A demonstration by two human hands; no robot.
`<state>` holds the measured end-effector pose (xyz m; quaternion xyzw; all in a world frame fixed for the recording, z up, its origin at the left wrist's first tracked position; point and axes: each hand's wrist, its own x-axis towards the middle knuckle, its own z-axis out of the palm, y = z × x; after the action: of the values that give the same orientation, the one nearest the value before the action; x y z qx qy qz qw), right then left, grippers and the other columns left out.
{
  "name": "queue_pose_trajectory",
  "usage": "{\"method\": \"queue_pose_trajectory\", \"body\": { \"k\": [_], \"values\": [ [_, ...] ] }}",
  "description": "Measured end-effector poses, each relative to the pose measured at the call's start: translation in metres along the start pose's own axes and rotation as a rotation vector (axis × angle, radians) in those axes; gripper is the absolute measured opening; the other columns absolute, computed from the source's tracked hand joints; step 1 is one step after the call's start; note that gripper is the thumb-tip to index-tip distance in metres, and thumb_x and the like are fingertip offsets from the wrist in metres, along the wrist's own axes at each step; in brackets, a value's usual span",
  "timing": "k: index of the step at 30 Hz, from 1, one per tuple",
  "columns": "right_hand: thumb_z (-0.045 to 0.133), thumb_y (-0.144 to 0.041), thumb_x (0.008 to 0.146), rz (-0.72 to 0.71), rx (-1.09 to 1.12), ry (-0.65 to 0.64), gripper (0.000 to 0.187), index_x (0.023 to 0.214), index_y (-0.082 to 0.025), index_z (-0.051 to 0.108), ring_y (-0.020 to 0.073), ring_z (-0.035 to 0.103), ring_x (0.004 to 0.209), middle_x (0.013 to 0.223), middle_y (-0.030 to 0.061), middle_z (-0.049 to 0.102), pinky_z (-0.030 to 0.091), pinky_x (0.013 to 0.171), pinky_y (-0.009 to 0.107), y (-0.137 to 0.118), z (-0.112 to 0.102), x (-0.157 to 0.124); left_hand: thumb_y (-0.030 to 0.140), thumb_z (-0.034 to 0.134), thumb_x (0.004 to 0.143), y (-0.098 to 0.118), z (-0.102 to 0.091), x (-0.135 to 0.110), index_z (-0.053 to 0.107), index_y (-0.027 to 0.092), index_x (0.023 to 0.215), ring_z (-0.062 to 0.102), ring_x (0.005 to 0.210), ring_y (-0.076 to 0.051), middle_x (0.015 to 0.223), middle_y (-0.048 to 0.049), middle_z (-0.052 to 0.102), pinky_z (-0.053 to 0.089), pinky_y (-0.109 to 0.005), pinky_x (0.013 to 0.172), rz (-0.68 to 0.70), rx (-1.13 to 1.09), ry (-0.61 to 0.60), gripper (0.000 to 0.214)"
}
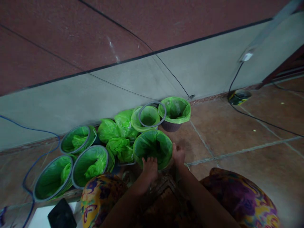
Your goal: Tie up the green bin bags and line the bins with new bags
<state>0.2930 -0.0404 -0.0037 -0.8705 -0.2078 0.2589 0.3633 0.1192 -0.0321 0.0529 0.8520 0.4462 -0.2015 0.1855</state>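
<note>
A bin lined with a green plastic bag [155, 139] stands between my knees, its mouth facing up toward me. My left hand [150, 167] lies over its near rim, fingers apart and resting against the inside of the green liner. At the right side of the rim, my right hand [178, 154] is closed on the liner's edge. Just behind stands another green-lined bin [148, 117] with a loose grey ring [140, 115] lying tilted on top. A dark ribbed bin [172, 126] with a green liner folded over its rim stands beside it.
To the left are several green-lined bins with grey rims [74, 166] and bunched green bags [108, 129]. A blue cable [36, 161] runs along the floor there. A black cable [261, 121] crosses the tiles at right near a dark can [239, 97]. The wall [106, 87] rises behind.
</note>
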Motion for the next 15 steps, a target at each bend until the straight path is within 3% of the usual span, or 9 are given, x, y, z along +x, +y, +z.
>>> {"method": "queue_pose_trajectory", "body": {
  "k": [3,7,11,15],
  "values": [
    [0.030,-0.044,0.092,0.023,0.139,0.083,0.056,0.086,-0.007,0.071,0.0279,0.067,0.077,0.080,0.0192,0.072,0.046,0.065,0.031,0.003,-0.004,0.009,0.025,0.052,0.083,0.025,0.002,0.004,0.038,0.014,0.144,0.045,0.127,-0.033,0.139,-0.0199,0.050,0.024,-0.060,0.110,0.061,-0.050,0.098,0.063],
    [0.035,-0.039,0.087,-0.007,0.163,0.064,0.049,0.084,-0.005,0.070,0.0270,0.067,0.075,0.079,0.0190,0.072,0.047,0.063,0.031,0.007,-0.001,0.018,0.015,0.036,0.090,0.042,0.019,0.015,0.052,0.014,0.132,0.056,0.114,-0.028,0.118,-0.0149,0.065,0.028,-0.054,0.111,0.060,-0.105,0.035,0.045],
    [0.043,-0.034,0.083,-0.073,0.198,-0.031,0.040,0.094,-0.006,0.070,0.0233,0.069,0.081,0.090,0.0164,0.074,0.051,0.069,0.028,0.008,0.008,0.017,0.018,0.043,0.088,0.022,0.033,0.006,0.060,0.014,0.119,0.057,0.111,-0.028,0.108,-0.0132,0.069,0.020,-0.055,0.115,0.107,-0.113,-0.020,0.036],
    [0.053,-0.033,0.081,-0.132,0.152,-0.148,0.033,0.098,-0.012,0.071,0.0219,0.069,0.083,0.091,0.0121,0.075,0.051,0.070,0.026,0.007,0.015,0.004,0.018,0.044,0.088,-0.012,0.029,-0.013,0.063,0.012,0.116,0.052,0.117,-0.032,0.111,-0.0171,0.067,0.011,-0.062,0.115,0.197,-0.010,-0.046,0.034]
  ]
}}
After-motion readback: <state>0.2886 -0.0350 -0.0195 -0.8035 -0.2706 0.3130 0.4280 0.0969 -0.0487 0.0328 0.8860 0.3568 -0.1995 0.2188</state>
